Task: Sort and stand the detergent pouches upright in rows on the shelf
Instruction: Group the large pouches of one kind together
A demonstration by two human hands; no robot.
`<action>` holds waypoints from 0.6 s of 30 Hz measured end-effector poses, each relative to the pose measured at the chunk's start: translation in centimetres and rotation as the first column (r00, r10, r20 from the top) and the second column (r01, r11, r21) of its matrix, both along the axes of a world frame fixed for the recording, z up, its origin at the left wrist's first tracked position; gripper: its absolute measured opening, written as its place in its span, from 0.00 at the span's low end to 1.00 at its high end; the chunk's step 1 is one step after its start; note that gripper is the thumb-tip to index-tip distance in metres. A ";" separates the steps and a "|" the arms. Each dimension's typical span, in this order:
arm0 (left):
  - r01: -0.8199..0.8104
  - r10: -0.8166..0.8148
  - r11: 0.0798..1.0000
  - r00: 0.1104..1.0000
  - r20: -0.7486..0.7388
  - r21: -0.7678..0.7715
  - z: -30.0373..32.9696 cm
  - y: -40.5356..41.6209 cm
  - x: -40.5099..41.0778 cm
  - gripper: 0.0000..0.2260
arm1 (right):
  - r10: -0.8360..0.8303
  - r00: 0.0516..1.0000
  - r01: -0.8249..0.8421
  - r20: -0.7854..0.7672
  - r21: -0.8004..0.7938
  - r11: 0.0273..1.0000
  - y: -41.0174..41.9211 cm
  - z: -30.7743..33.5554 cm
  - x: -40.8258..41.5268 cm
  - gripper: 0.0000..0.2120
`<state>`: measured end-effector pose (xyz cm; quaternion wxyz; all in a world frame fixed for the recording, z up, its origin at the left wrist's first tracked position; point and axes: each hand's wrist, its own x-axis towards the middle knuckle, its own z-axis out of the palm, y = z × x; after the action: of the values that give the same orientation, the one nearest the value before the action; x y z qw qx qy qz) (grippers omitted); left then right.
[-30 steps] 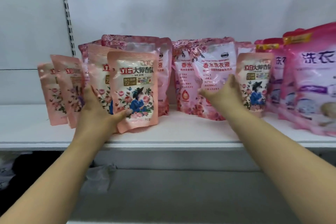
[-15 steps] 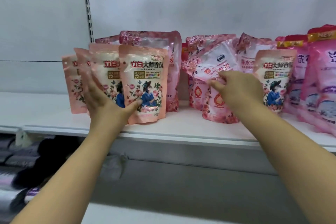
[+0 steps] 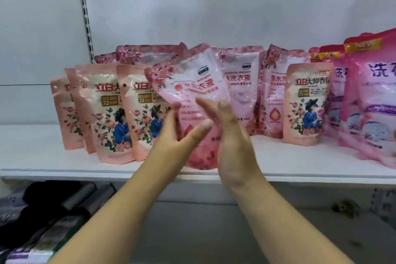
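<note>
A pink rose-patterned detergent pouch (image 3: 192,83) is tilted to the left, in front of the rows at the middle of the white shelf (image 3: 300,163). My left hand (image 3: 177,141) grips its lower left side, thumb across the front. My right hand (image 3: 233,146) holds its right side, fingers lying over the front. Several peach pouches with a blue-clad figure (image 3: 111,113) stand upright at the left, and one more peach pouch (image 3: 306,105) stands alone at the right. More rose pouches (image 3: 276,92) stand behind.
Large pink detergent bags (image 3: 372,96) lean at the shelf's right end. A slotted metal upright (image 3: 85,17) runs up the back wall at the left. Dark wrapped packages (image 3: 42,221) lie on the lower shelf at the bottom left.
My left hand let go of the front peach pouch and moved right to the rose pouch. My right hand pulled that pouch forward and left out of its row. The view shifted right.
</note>
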<state>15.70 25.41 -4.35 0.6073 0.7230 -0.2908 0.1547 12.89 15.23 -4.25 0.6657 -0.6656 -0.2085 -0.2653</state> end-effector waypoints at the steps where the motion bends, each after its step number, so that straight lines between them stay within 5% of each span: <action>1: -0.061 0.062 0.996 0.998 0.006 -0.059 0.2 0.1 0.3 0.31 | 0.015 1.000 -0.015 -0.009 -0.019 1.000 -0.3 0.2 -0.1 0.24; 4: -0.201 0.208 0.956 0.978 0.012 -0.213 0.2 0.9 1.3 0.32 | -0.120 0.989 0.123 -0.084 0.034 0.992 -2.5 1.4 1.5 0.17; 7: -0.294 0.324 0.925 0.941 0.101 -0.240 -0.1 1.0 1.4 0.26 | -0.348 0.904 0.364 -0.247 0.019 0.931 -5.4 3.7 4.8 0.31; 11: -0.408 0.466 0.867 0.866 0.178 -0.287 -0.4 0.7 1.5 0.26 | -0.434 0.802 0.403 -0.410 -0.164 0.900 -7.2 4.6 8.7 0.41; 13: -0.451 0.516 0.836 0.840 0.168 -0.311 -0.6 0.6 1.7 0.26 | -0.570 0.722 0.469 -0.392 -0.328 0.820 -7.7 4.1 10.0 0.48; 18: -0.457 0.512 0.846 0.838 0.186 -0.273 -0.8 0.7 2.0 0.30 | -0.736 0.601 0.586 -0.311 -0.455 0.671 -8.6 3.2 11.9 0.51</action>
<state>17.74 26.07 -5.15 0.5814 0.6764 -0.1531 0.4255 24.83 6.64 -1.06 0.4348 -0.8321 0.1860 -0.2897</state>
